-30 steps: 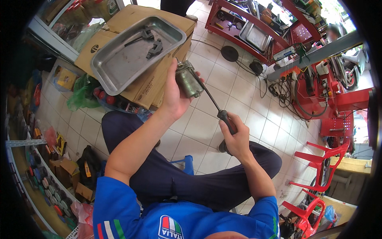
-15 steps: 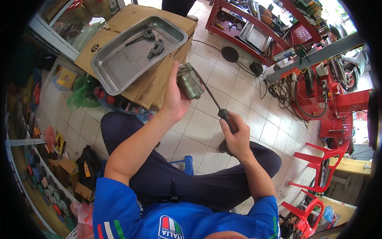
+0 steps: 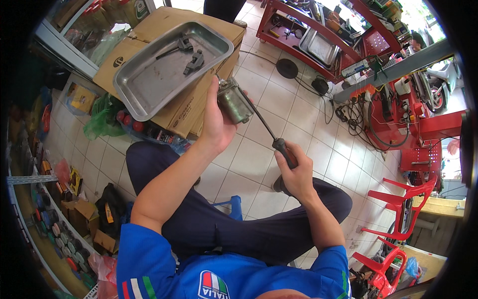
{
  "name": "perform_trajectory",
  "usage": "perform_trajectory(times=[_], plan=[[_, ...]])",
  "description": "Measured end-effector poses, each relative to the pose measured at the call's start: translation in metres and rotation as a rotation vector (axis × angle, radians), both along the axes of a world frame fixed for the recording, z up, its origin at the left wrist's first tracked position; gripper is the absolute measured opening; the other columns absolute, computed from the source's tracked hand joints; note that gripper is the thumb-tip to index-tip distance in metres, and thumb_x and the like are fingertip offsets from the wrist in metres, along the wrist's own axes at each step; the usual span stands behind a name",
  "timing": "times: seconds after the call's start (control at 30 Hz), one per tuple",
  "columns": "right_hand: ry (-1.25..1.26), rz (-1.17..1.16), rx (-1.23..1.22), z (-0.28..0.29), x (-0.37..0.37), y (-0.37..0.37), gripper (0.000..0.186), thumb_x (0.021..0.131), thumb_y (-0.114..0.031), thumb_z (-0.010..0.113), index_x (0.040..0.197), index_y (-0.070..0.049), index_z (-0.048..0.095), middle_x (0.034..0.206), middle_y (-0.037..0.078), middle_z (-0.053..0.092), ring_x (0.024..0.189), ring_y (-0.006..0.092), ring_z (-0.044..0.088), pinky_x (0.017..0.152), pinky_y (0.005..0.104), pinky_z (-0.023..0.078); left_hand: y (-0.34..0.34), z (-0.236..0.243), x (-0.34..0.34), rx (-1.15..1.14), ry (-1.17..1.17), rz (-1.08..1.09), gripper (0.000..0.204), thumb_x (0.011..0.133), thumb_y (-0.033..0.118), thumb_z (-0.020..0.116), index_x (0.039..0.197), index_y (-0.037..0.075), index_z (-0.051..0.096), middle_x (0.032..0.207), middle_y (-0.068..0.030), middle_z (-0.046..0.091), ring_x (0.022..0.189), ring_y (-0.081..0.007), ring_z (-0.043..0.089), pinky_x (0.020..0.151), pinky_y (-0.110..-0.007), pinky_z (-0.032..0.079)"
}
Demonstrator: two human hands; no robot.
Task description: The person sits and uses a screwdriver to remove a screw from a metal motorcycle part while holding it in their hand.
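Observation:
My left hand [image 3: 219, 127] is wrapped round a small cylindrical metal motor [image 3: 236, 105], a worn, greenish-grey can with a bracketed end facing away from me. My right hand [image 3: 298, 173] grips the black handle of a screwdriver [image 3: 282, 147]. Its long dark shaft slants up and left to the motor's far end, alongside the can. Whether the tip sits in a screw there is too small to tell. Just beyond my left hand lies a shallow steel tray [image 3: 137, 99], holding a dark metal part with a rod [image 3: 185, 44] and a second dark block-shaped part [image 3: 194, 63].
The tray rests on a large cardboard box [image 3: 112, 67]. A blue stool [image 3: 233, 205] shows between my legs. A red tool cart [image 3: 279, 42] stands far ahead, with cables [image 3: 354, 117] on the tiled floor to the right. Red plastic chairs [image 3: 403, 204] stand at right, shelves of cans [image 3: 62, 241] at left.
The motor has shifted slightly left in my left hand's grip and tilted a little. The screwdriver's shaft has followed it, while my right hand has stayed almost in place.

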State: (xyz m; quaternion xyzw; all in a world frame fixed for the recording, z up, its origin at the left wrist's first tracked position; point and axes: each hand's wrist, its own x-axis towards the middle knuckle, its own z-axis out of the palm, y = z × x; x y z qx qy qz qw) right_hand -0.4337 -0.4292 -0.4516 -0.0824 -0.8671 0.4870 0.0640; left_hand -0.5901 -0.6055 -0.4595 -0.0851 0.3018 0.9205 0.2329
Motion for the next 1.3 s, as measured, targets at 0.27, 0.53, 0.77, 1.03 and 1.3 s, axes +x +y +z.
perform_trajectory(times=[0.27, 0.53, 0.77, 1.03, 1.3], plan=[[0.072, -0.004, 0.102, 0.001, -0.002, -0.003, 0.030, 0.094, -0.010, 0.069, 0.119, 0.004, 0.061, 0.101, 0.011, 0.072, 0.092, 0.0147, 0.069, 0.083, 0.0277, 0.053, 0.001, -0.002, 0.002, -0.010, 0.005, 0.022, 0.060, 0.096, 0.066, 0.049, 0.114, 0.009, 0.057, 0.105, -0.0113, 0.062, 0.101, -0.0252, 0.063, 0.094, -0.043, 0.052], [-0.256, 0.133, -0.786, 0.002, -0.002, 0.011, 0.049, 0.093, -0.014, 0.066, 0.136, 0.002, 0.051, 0.091, 0.010, 0.062, 0.065, 0.0143, 0.057, 0.056, 0.0252, 0.049, -0.002, 0.005, -0.003, 0.004, 0.008, 0.037, 0.058, 0.096, 0.062, 0.048, 0.113, 0.007, 0.057, 0.104, -0.0113, 0.062, 0.100, -0.0239, 0.063, 0.093, -0.042, 0.053], [-0.716, 0.408, -1.263, -0.016, -0.006, 0.007, 0.036, 0.098, -0.019, 0.056, 0.126, 0.004, 0.053, 0.068, 0.003, 0.051, 0.043, 0.0108, 0.040, 0.040, 0.0219, 0.032, -0.003, 0.005, 0.000, 0.004, 0.063, -0.012, 0.060, 0.097, 0.063, 0.046, 0.112, 0.005, 0.057, 0.100, -0.0102, 0.063, 0.094, -0.0225, 0.064, 0.089, -0.041, 0.054], [-0.091, 0.203, 0.164, 0.011, -0.007, -0.003, 0.036, 0.093, -0.013, 0.065, 0.124, 0.001, 0.055, 0.083, 0.009, 0.061, 0.061, 0.0184, 0.053, 0.062, 0.0318, 0.048, -0.004, 0.000, -0.001, -0.085, 0.055, 0.107, 0.056, 0.097, 0.061, 0.049, 0.109, 0.007, 0.057, 0.099, -0.0086, 0.063, 0.093, -0.0219, 0.065, 0.090, -0.040, 0.054], [-0.641, 0.278, -0.586, 0.005, -0.013, -0.013, 0.040, 0.091, -0.014, 0.067, 0.128, -0.004, 0.056, 0.088, 0.008, 0.062, 0.072, 0.0127, 0.061, 0.052, 0.0266, 0.046, -0.010, 0.007, -0.003, -0.066, 0.148, 0.017, 0.052, 0.099, 0.058, 0.047, 0.111, 0.008, 0.057, 0.100, -0.0088, 0.064, 0.094, -0.0216, 0.066, 0.088, -0.040, 0.055]])
